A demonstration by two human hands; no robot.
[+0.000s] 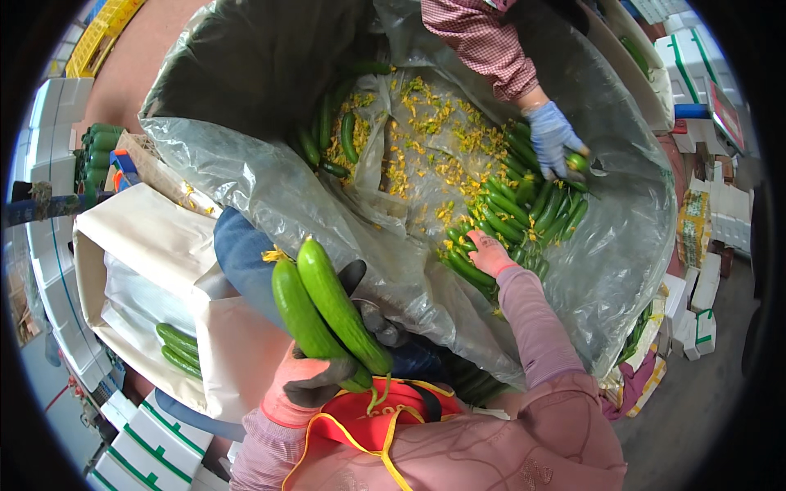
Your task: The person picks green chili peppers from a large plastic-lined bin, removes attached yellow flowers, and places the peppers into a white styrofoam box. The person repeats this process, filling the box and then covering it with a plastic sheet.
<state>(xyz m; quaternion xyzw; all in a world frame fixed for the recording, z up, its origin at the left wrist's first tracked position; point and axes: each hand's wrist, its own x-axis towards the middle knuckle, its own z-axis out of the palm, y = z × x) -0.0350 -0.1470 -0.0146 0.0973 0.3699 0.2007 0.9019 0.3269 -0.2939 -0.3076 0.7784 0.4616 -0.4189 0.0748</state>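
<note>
Two green cucumbers (328,313) lie in my left hand (310,374), which wears a pink glove with dark fingers and is closed round their lower ends. One keeps a withered yellow flower at its tip. My right hand (491,253), in a pink glove, reaches down into a big bin lined with clear plastic (258,166) and touches the near edge of a cucumber pile (509,215). Whether its fingers grip a cucumber cannot be told. Yellow blossoms (424,147) are strewn over the liner, and a few more cucumbers (348,136) lie at the bin's left side.
A co-worker's blue-gloved hand (552,138) holds a cucumber over the pile's far side. To my left stands a cream fabric-lined container (141,233) with several cucumbers (179,348) inside. White foam boxes (150,445) are stacked at lower left, others (694,61) at upper right.
</note>
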